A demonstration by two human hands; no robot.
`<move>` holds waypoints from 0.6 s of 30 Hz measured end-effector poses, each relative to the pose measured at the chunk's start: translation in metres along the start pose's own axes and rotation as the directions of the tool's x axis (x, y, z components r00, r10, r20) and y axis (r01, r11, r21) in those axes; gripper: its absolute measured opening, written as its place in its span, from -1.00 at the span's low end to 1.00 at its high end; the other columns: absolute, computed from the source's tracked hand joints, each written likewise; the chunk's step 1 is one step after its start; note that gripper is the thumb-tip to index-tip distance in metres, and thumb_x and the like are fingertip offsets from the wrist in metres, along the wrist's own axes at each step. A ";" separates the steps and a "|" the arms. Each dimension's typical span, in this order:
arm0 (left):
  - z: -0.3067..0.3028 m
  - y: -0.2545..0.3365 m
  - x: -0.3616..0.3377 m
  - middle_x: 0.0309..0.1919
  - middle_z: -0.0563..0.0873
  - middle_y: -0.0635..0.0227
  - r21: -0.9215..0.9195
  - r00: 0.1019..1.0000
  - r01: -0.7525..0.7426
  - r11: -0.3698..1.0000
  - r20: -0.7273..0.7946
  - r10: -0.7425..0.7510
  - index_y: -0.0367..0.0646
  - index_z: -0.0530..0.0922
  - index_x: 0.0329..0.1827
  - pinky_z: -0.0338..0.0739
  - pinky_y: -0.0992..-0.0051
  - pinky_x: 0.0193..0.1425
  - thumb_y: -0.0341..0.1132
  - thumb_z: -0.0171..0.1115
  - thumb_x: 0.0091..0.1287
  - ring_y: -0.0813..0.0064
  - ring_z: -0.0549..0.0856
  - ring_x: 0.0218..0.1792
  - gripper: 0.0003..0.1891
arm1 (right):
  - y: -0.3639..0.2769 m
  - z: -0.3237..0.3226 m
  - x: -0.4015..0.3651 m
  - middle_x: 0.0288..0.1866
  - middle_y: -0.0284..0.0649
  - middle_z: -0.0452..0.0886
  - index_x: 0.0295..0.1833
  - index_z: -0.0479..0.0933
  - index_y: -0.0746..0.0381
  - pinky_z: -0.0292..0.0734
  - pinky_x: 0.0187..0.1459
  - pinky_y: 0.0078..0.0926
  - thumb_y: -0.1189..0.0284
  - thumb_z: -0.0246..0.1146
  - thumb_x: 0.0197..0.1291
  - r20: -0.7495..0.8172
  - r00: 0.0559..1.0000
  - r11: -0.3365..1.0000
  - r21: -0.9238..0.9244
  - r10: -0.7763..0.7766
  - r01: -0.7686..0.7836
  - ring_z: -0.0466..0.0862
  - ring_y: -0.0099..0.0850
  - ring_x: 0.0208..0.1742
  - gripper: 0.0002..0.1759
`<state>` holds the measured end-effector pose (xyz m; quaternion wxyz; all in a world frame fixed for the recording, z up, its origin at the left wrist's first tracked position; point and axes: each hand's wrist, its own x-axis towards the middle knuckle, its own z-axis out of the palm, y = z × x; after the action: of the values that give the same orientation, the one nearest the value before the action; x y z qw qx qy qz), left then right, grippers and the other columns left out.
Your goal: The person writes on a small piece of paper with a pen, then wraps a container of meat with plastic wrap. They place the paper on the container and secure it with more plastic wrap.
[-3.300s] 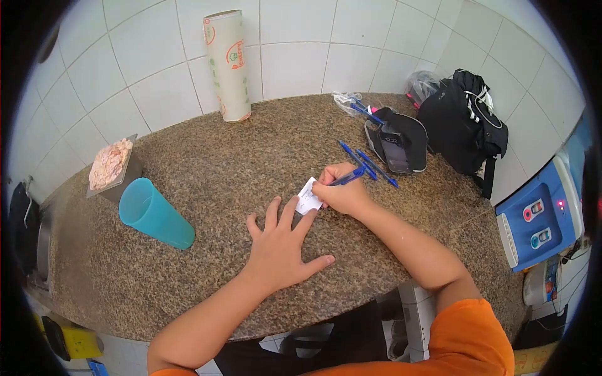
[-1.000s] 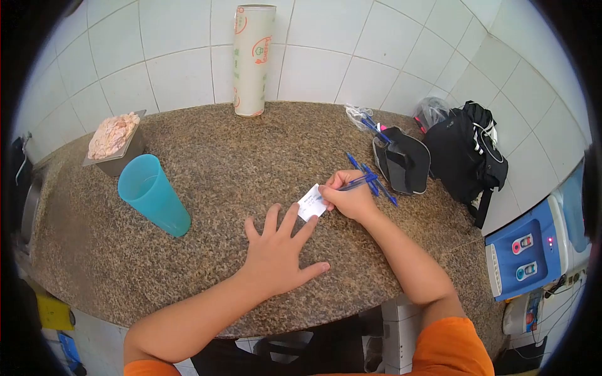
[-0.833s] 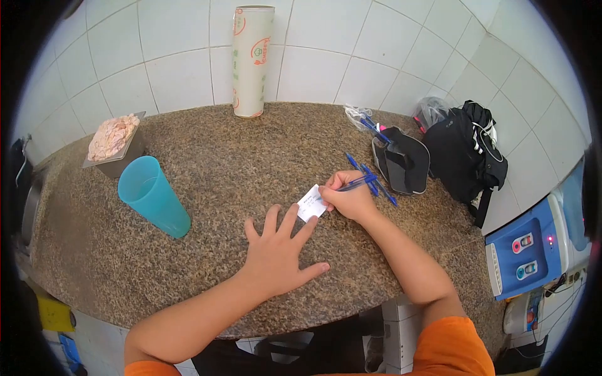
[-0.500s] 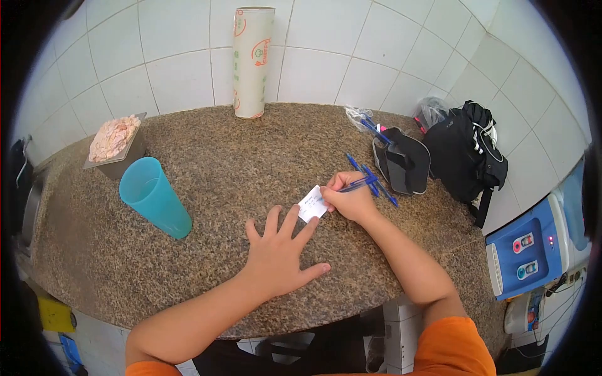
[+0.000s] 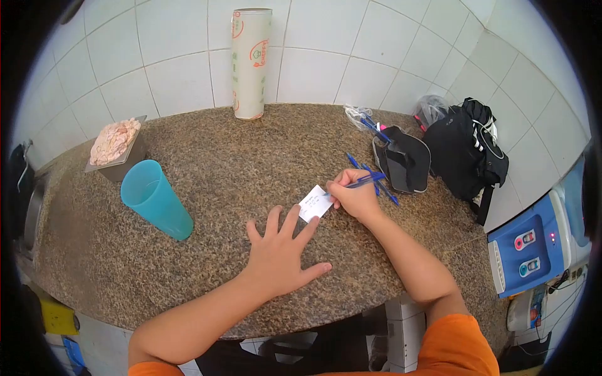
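A small white paper (image 5: pixel 315 204) with several short lines of dark writing lies tilted on the speckled counter. My left hand (image 5: pixel 281 254) rests flat with its fingers spread, two fingertips on the paper's lower left edge. At the paper's right side, my right hand (image 5: pixel 355 195) grips a blue pen (image 5: pixel 366 180), its tip end close to the paper's upper right part. Just beyond that hand, more blue pens (image 5: pixel 353 160) lie loose on the counter, partly hidden behind it.
A teal cup (image 5: pixel 158 199) stands left, before a metal container (image 5: pixel 116 150) heaped with a pinkish mass. A tall printed roll (image 5: pixel 250 66) stands by the tiled wall. Rightward are a dark cap (image 5: pixel 404 161), a black bag (image 5: pixel 461 150) and a blue water dispenser (image 5: pixel 523 250).
My right hand has shifted slightly up and right with the pen, uncovering more of the paper. The left hand stays spread in place.
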<state>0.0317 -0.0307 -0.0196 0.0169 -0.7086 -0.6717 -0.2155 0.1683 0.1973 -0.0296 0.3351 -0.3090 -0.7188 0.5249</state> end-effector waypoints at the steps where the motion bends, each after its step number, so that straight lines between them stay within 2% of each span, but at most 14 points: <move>1: 0.000 0.000 0.000 0.54 0.37 -0.10 0.000 1.000 -0.001 1.000 0.000 0.001 0.02 0.51 0.57 0.11 -0.45 0.33 0.45 0.30 0.28 -0.26 0.31 0.50 -0.08 | -0.001 -0.003 0.000 -0.46 -0.17 0.73 -0.49 0.48 0.27 0.55 -0.56 -0.52 0.54 0.44 0.24 -0.001 1.000 1.000 0.000 0.000 0.000 0.68 -0.53 -0.59 -0.69; 4: -0.001 0.001 0.000 0.54 0.37 -0.10 -0.002 1.000 -0.004 1.000 0.005 0.004 0.02 0.51 0.57 0.11 -0.44 0.34 0.46 0.30 0.27 -0.26 0.31 0.50 -0.07 | -0.005 -0.008 -0.004 -0.44 -0.17 0.74 -0.48 0.49 0.27 0.55 -0.55 -0.52 0.55 0.44 0.25 0.029 1.000 1.000 -0.013 -0.007 0.007 0.68 -0.53 -0.58 -0.70; 7: 0.001 0.000 0.000 0.54 0.38 -0.09 0.013 1.000 -0.011 1.000 0.005 0.011 0.02 0.51 0.57 0.11 -0.44 0.34 0.47 0.29 0.27 -0.25 0.31 0.51 -0.07 | -0.003 -0.006 -0.009 -0.45 -0.18 0.71 -0.49 0.39 0.22 0.56 -0.56 -0.55 0.57 0.45 0.27 0.083 0.996 0.995 -0.091 0.038 -0.031 0.68 -0.54 -0.55 -0.62; 12: 0.001 0.000 0.000 0.54 0.38 -0.08 0.017 1.000 -0.004 1.000 0.004 0.004 0.03 0.51 0.57 0.10 -0.44 0.35 0.47 0.28 0.28 -0.23 0.30 0.51 -0.07 | 0.004 -0.007 -0.005 -0.49 -0.17 0.73 -0.47 0.51 0.29 0.55 -0.55 -0.51 0.49 0.46 0.19 0.050 0.998 0.998 -0.049 0.044 -0.041 0.69 -0.53 -0.57 -0.72; 16: 0.000 0.000 0.001 0.54 0.38 -0.07 0.023 1.000 -0.003 1.000 0.016 0.002 0.04 0.51 0.57 0.09 -0.43 0.36 0.47 0.28 0.28 -0.23 0.30 0.52 -0.08 | 0.000 -0.005 -0.006 -0.49 -0.17 0.73 -0.48 0.50 0.29 0.54 -0.57 -0.51 0.50 0.46 0.18 0.042 0.998 0.994 -0.098 0.046 -0.041 0.68 -0.53 -0.59 -0.72; 18: 0.000 0.001 0.001 0.54 0.38 -0.07 0.021 1.000 0.002 1.000 0.017 -0.003 0.05 0.51 0.57 0.09 -0.43 0.36 0.47 0.28 0.28 -0.23 0.30 0.53 -0.08 | -0.003 -0.005 -0.007 -0.48 -0.19 0.71 -0.48 0.48 0.27 0.55 -0.55 -0.55 0.53 0.47 0.24 0.066 0.997 0.993 -0.112 0.040 -0.033 0.66 -0.55 -0.57 -0.69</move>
<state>0.0324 -0.0299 -0.0194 0.0182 -0.7093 -0.6749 -0.2025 0.1763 0.1942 -0.0271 0.2833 -0.3221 -0.7519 0.5006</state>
